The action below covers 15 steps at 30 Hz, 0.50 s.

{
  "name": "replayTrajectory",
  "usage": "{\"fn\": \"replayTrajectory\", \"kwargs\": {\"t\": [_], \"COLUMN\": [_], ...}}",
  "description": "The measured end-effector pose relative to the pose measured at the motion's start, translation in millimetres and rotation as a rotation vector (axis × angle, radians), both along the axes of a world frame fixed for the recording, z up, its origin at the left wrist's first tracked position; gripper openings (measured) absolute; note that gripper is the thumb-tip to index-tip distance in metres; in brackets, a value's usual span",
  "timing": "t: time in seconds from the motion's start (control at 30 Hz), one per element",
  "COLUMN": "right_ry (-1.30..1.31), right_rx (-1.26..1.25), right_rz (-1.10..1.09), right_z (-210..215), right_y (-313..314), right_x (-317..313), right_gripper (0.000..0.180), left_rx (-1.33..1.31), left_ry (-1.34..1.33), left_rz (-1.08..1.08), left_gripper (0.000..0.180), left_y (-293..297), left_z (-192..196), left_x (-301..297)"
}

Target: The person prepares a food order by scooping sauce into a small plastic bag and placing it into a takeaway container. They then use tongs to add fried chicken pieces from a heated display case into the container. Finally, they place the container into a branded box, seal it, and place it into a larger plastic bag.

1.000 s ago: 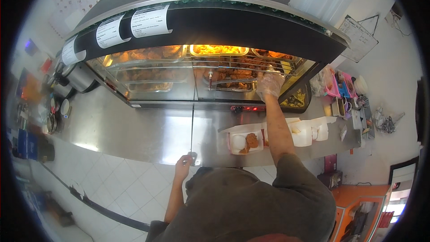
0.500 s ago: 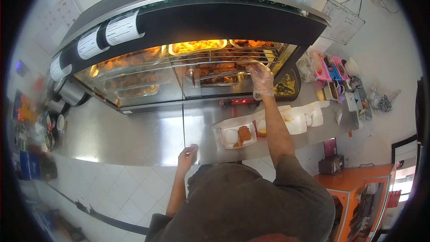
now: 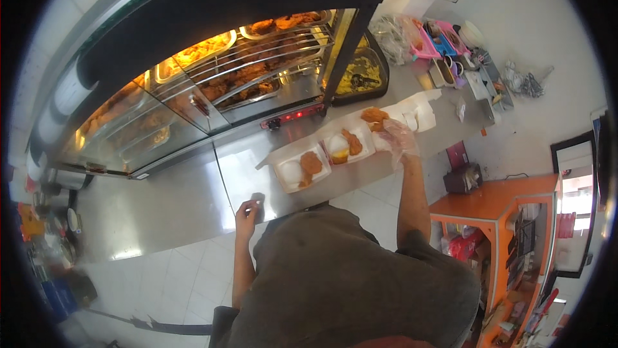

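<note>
My right hand, in a clear plastic glove, grips a piece of fried chicken above the row of white food boxes. Nearest on the left, one open box has a white round mound and pieces of fried chicken. The middle box contains another white mound, a chicken piece and something small and yellow. Under my right hand, the contents of a further box are partly hidden. My bare left hand is at the counter's front edge, fingers loosely bent and apart, with nothing visible in them.
A lit display cabinet with trays of fried chicken stands behind the steel counter. Beside it sits a black tray of yellow-green food. Coloured containers are at the far right. An orange cabinet stands to my right.
My right hand has left the display cabinet and come down over the boxes with a piece of fried chicken. The view has turned toward the right. My left hand stays at the counter edge.
</note>
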State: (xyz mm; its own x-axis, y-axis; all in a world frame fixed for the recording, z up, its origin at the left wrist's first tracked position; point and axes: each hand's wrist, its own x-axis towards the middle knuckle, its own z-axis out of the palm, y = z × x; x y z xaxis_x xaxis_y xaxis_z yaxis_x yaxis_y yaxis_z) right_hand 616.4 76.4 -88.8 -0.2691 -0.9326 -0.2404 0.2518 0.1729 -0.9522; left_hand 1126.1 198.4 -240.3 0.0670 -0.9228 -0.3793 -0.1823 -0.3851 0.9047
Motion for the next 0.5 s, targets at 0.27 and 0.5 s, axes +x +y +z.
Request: {"fn": "replayTrajectory", "kwargs": {"t": [0.27,0.5], "right_ry": [1.136,1.239], "right_rx": [0.262,-0.013], "right_rz": [-0.484,-0.527], "right_z": [-169,-68], "right_y": [15,-24], "right_x": [-130,-3], "right_gripper": [0.049,0.031], "left_rx": [-0.007,-0.025], "left_ry": [-0.026,-0.068], "left_rz": [-0.149,-0.026], "left_gripper": [0.028,0.03], "left_y": [-19,-8], "left_z": [9,33], "left_x": [-30,-11]}}
